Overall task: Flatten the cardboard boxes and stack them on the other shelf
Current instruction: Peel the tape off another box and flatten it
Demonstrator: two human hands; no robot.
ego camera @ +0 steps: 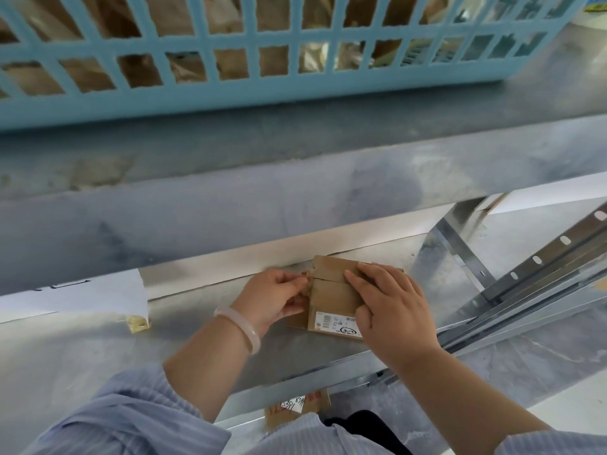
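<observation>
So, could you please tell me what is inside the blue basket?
Through the grid wall of the blue basket, brown cardboard and pale wrapping show. How many pieces there are, and anything lower down, the wall hides.

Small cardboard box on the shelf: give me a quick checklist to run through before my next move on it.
1. Small cardboard box lies on the metal shelf: ok.
2. Right hand rests on top of the box, steadying it: ok.
3. Left hand pinches the box's left edge: ok.
4. Box fully flat: cannot tell, the hands cover much of it.
5. All tape off: cannot tell.
6. Blue basket on the shelf above sits apart from both hands: ok.
</observation>
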